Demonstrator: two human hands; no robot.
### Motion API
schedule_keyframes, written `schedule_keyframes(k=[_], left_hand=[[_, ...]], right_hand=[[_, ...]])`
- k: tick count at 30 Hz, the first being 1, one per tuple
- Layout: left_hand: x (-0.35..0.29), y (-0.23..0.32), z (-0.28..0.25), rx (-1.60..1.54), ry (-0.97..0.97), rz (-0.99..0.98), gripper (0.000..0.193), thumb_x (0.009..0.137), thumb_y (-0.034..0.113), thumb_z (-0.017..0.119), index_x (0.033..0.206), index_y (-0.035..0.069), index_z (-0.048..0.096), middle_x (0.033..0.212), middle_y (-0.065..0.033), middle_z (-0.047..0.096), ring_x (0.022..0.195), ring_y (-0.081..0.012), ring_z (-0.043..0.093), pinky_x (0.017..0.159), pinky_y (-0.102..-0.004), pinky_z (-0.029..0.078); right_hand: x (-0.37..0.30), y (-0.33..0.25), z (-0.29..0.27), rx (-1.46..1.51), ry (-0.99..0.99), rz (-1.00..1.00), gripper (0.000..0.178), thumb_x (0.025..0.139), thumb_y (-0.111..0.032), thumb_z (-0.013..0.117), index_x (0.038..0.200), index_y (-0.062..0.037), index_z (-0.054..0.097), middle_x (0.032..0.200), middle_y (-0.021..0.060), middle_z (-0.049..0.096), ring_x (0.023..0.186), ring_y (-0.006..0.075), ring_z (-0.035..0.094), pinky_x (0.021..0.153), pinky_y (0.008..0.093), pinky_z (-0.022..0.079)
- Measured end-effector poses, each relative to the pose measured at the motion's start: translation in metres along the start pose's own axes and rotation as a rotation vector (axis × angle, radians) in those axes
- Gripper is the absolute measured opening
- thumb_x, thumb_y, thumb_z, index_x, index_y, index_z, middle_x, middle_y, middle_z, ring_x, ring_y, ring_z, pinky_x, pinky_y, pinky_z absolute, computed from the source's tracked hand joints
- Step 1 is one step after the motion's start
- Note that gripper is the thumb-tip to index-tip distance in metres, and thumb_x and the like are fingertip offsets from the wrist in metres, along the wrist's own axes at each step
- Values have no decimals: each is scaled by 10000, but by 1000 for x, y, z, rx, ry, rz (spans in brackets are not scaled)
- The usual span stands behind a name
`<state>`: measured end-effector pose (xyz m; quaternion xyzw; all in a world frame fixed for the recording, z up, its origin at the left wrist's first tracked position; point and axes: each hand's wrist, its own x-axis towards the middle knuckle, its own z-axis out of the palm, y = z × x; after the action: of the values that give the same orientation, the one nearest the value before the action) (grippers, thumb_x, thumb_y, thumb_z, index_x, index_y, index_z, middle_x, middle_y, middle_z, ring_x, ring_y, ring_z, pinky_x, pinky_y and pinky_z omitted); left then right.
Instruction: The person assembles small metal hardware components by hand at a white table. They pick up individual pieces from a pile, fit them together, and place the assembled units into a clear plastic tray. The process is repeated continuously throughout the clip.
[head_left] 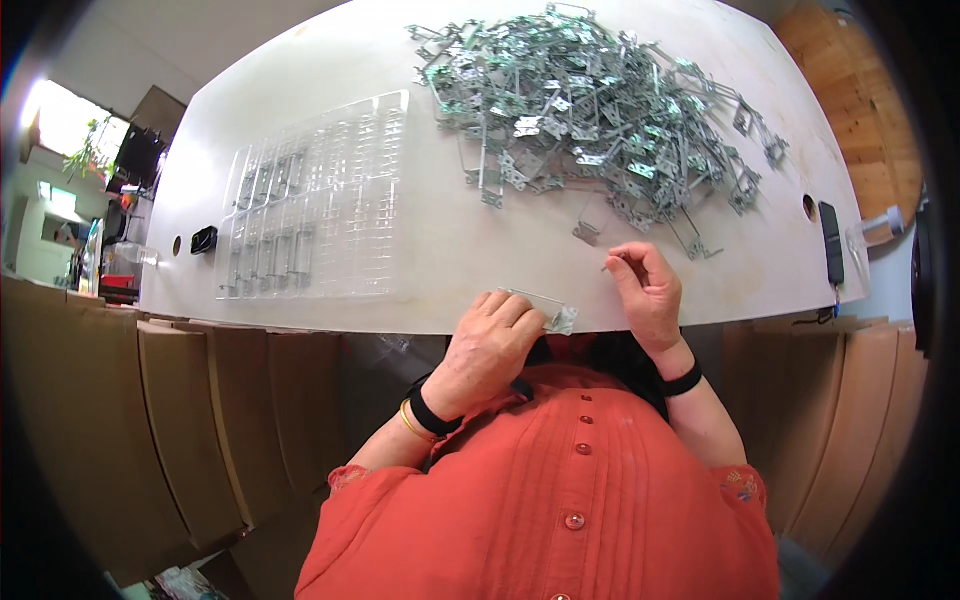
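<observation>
I sit at a white table point(450, 250), its edges bowed, with cardboard boxes point(170, 430) standing below it on both sides. Away to my left are a bright window point(75, 122) and a plant point(95, 150); to my right, a wooden top point(850, 95) lies beyond a flat black device point(831, 243) at the table's edge. A clear tray point(350, 255) lies on the left, parts point(268, 262) ranged in its left-hand columns, and a tangled pile point(590, 110) of grey metal pieces fills the far side. My left hand point(497, 340) is at the near edge, fingers bent close together over a bracket point(561, 320): shiny silver, a thin straight rod running to a small plate at its right end. My thumb there is hidden. My right hand point(655, 295), just beside, pinches a thin piece point(606, 266) between thumb and forefinger, too small to make out.
</observation>
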<state>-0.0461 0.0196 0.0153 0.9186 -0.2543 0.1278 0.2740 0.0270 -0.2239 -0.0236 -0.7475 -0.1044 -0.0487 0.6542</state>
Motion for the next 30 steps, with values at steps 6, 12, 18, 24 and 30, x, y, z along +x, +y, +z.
schedule_keyframes(k=[6,12,18,24,30], left_hand=[[23,2,-3,-52,147,-23,167,879,39,780,1001,61,669,910,-77,638,846,-292,637,772,-408,518],[33,-3,-4,-77,178,-30,175,889,18,771,1029,42,670,884,-106,656,811,-310,653,741,-422,525],[36,-25,17,-257,253,-224,105,937,14,742,1039,34,729,852,-133,658,738,-324,645,676,-411,514],[36,-28,36,-210,380,-263,145,934,-1,749,1072,45,760,856,-108,665,716,-264,632,653,-375,498],[36,-27,36,-195,365,-247,187,927,-6,754,1104,51,771,822,-90,654,687,-251,612,635,-378,487]], right_hand=[[0,2,-2,-4,-6,4,93,1036,-79,741,1103,-35,694,970,-34,677,865,41,601,796,218,501],[0,1,-3,5,-9,3,95,1036,-77,741,1106,-34,694,964,-36,675,856,40,595,791,215,497],[1,-1,0,9,5,-19,95,1031,-48,740,1118,-26,709,990,-23,702,897,48,629,824,221,514],[-1,1,3,56,31,-11,123,1024,-44,752,1144,-25,734,999,-18,721,884,49,637,812,219,521],[1,-3,8,-85,51,-128,144,999,-29,766,1138,-10,736,1002,36,763,855,99,683,802,253,551]])
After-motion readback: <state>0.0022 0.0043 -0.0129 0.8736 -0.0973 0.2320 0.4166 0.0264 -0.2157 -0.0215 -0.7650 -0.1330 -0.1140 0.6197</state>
